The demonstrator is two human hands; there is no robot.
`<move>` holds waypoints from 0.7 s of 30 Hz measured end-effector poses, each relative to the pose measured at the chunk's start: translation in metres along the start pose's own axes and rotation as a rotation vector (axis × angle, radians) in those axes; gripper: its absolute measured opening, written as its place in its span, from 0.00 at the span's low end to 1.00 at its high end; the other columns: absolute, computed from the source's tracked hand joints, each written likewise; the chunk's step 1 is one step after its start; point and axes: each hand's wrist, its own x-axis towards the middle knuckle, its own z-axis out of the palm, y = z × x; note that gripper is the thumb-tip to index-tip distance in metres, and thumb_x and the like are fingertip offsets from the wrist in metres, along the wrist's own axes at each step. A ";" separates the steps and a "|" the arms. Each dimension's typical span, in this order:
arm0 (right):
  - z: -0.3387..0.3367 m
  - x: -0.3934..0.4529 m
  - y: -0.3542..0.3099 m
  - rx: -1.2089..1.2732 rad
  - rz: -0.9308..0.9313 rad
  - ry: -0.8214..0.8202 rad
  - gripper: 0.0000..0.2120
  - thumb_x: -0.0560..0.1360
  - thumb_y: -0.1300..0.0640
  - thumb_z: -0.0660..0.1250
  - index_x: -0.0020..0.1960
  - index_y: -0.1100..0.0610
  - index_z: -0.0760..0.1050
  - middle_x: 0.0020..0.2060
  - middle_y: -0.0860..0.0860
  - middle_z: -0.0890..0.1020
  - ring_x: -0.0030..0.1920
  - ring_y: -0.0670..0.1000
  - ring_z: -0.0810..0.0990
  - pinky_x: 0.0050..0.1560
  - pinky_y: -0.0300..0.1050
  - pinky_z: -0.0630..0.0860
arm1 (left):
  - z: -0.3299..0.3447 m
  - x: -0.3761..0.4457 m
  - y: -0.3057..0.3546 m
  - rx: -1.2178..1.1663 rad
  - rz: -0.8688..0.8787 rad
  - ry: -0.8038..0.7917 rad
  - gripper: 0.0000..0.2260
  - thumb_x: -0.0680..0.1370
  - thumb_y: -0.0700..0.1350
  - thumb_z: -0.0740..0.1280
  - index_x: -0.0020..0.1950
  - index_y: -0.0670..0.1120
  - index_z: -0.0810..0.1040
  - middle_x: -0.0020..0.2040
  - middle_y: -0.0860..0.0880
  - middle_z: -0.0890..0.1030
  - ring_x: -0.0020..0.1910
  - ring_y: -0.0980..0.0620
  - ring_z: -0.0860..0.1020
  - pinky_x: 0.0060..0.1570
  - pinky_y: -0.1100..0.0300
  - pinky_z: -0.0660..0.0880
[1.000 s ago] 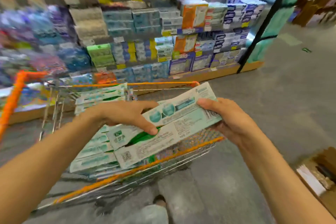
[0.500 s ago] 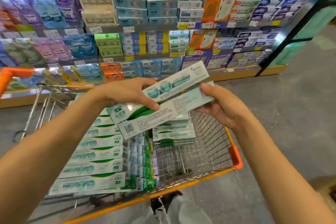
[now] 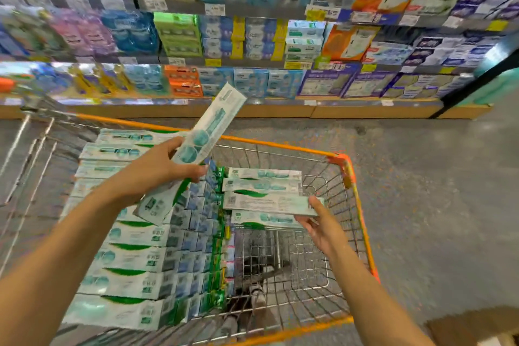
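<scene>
Left hand [image 3: 157,171] curled round tilted toothpaste box [image 3: 207,132], far end up, raised over left stack [image 3: 126,258], right hand [image 3: 323,222] pinching end of flat toothpaste box [image 3: 269,203], level over short pile [image 3: 264,174] in orange-rimmed wire cart [image 3: 280,144], stocked shelves [image 3: 252,36] behind.

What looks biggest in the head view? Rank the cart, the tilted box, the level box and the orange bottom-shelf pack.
1. Cart, by far.
2 and 3. Tilted box in the left hand and level box in the right hand: alike; the tilted one looks slightly longer, perhaps nearness.
4. Orange bottom-shelf pack, far off.
</scene>
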 end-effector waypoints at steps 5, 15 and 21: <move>-0.004 0.050 0.020 -0.014 0.047 0.070 0.17 0.76 0.61 0.66 0.62 0.66 0.71 0.55 0.62 0.78 0.57 0.59 0.77 0.39 0.44 0.82 | 0.005 0.010 -0.019 -0.055 -0.063 0.030 0.39 0.52 0.59 0.81 0.60 0.54 0.73 0.48 0.52 0.84 0.45 0.52 0.83 0.46 0.54 0.77; 0.006 0.103 0.036 0.039 0.123 0.163 0.20 0.76 0.63 0.65 0.67 0.63 0.66 0.60 0.61 0.77 0.59 0.58 0.76 0.54 0.48 0.78 | 0.006 0.033 -0.027 -0.105 -0.105 0.039 0.47 0.42 0.69 0.77 0.60 0.60 0.73 0.51 0.56 0.83 0.48 0.54 0.82 0.52 0.53 0.77; 0.003 0.125 0.047 0.107 0.148 0.264 0.28 0.77 0.66 0.64 0.75 0.59 0.58 0.67 0.60 0.71 0.66 0.59 0.71 0.66 0.55 0.70 | 0.013 0.042 -0.031 -0.120 -0.127 0.015 0.40 0.46 0.68 0.77 0.57 0.62 0.73 0.50 0.57 0.83 0.42 0.59 0.82 0.45 0.61 0.75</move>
